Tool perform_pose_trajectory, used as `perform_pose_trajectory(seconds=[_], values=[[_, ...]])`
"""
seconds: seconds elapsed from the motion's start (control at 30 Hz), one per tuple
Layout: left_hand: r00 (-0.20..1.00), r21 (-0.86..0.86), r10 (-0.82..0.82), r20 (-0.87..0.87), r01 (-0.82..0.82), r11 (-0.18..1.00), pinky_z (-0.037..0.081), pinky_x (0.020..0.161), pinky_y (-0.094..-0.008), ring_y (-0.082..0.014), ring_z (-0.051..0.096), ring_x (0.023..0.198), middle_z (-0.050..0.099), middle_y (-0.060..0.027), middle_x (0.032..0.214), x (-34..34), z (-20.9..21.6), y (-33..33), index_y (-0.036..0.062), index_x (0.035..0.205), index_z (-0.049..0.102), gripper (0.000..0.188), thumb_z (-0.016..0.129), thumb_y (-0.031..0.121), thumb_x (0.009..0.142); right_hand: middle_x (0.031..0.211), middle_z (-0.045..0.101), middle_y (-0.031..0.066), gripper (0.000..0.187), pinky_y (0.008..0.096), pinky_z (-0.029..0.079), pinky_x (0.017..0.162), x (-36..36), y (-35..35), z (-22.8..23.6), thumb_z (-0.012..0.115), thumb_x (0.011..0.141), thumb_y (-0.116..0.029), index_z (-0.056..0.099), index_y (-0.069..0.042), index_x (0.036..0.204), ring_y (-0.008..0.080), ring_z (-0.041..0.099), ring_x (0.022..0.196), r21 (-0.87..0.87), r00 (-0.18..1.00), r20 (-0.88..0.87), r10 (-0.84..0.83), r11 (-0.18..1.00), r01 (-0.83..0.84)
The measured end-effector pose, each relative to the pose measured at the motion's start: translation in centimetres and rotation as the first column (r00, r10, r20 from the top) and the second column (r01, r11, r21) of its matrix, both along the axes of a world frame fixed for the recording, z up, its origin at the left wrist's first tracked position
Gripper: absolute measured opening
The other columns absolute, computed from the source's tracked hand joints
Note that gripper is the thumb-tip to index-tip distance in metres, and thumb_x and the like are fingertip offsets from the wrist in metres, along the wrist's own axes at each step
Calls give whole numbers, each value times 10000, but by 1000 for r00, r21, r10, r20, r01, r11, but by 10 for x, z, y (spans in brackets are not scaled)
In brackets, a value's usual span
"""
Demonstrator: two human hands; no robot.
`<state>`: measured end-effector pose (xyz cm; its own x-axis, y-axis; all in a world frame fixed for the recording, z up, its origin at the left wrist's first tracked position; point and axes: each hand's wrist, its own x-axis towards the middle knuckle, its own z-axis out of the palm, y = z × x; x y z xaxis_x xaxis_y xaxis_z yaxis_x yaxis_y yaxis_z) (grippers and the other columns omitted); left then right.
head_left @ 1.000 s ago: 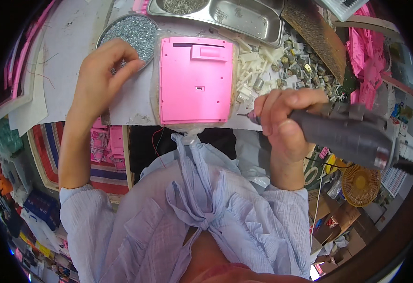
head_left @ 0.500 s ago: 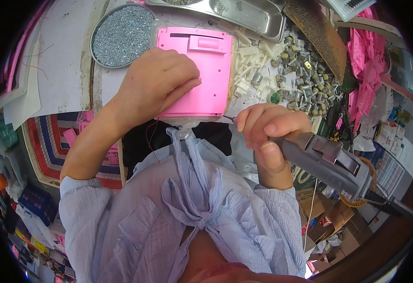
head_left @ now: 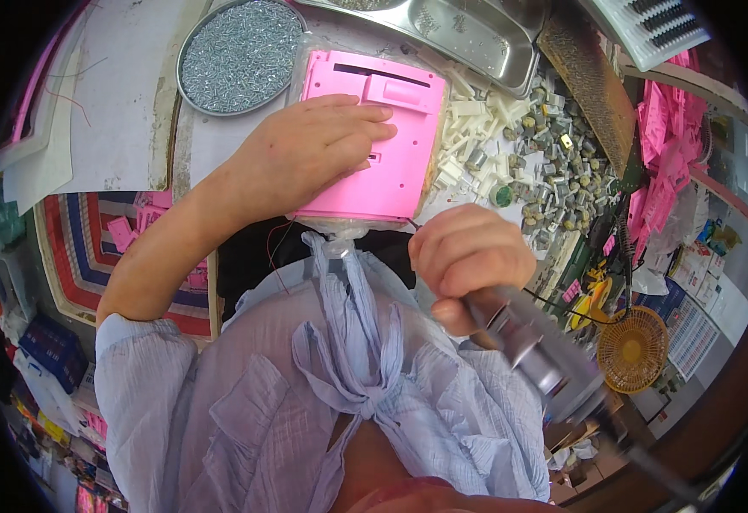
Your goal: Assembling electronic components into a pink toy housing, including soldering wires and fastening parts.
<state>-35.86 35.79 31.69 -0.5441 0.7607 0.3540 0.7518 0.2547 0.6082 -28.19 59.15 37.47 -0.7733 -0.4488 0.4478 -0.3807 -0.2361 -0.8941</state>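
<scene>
A flat pink plastic casing (head_left: 404,162) with a slot, a raised block and small holes lies on a clear plastic-wrapped pad (head_left: 340,228) in front of me. My left hand (head_left: 310,150) rests across its left and middle part, fingers stretched over the surface. My right hand (head_left: 472,256) is wrapped round a dark electric screwdriver (head_left: 536,346), whose body is blurred and tilts down to the right. The thin bit reaches the casing's near right corner; whether it sits in a screw cannot be made out.
A round tin of small screws (head_left: 237,60) stands behind the casing's left side, beside a metal tray (head_left: 477,47). White plastic parts (head_left: 468,128) and small metal motors (head_left: 558,154) are heaped at right. Pink parts (head_left: 669,128) pile farther right, above a yellow basket (head_left: 632,349).
My left hand has gone from curled fingers to fingers stretched over the casing. The screwdriver's rear has swung down toward me, and my right hand has turned with it.
</scene>
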Motion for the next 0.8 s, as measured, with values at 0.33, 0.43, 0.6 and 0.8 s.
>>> perform_pose_trajectory(seconds=[0.33, 0.43, 0.6, 0.8], values=[[1000, 64, -7, -18, 8, 998, 493, 1064, -484, -300, 638, 1254, 700, -101, 1292, 0, -12, -4, 39, 970, 622, 141, 697, 110, 875, 589, 557, 41, 206, 365, 525, 506, -31, -20, -7, 738, 888, -138, 551, -59, 854, 206, 555, 472, -32, 993, -102, -56, 998, 53], [1000, 66, -15, -15, 16, 998, 492, 1065, -480, -299, 639, 1253, 700, -107, 1289, -1, -14, 0, 37, 966, 618, 145, 696, 113, 871, 590, 562, 45, 193, 386, 550, 559, -36, -13, -6, 735, 874, -124, 553, -61, 857, 216, 557, 469, -19, 998, -45, 39, 999, -40], [1000, 59, -13, -1, 13, 998, 489, 1070, -474, -293, 630, 1266, 698, -109, 1293, 2, -10, -2, 32, 961, 622, 135, 685, 107, 867, 603, 576, 72, 149, 371, 544, 520, -57, -3, 2, 715, 848, -38, 573, -37, 804, 248, 588, 498, -210, 998, -22, -55, 977, 49], [1000, 52, -15, 8, 15, 999, 483, 1075, -474, -295, 623, 1274, 691, -112, 1305, -2, -11, -1, 32, 960, 637, 122, 665, 113, 874, 603, 577, 77, 168, 367, 551, 522, -74, -3, -13, 744, 819, -37, 578, -17, 824, 246, 608, 506, -74, 992, -112, -55, 996, 47]])
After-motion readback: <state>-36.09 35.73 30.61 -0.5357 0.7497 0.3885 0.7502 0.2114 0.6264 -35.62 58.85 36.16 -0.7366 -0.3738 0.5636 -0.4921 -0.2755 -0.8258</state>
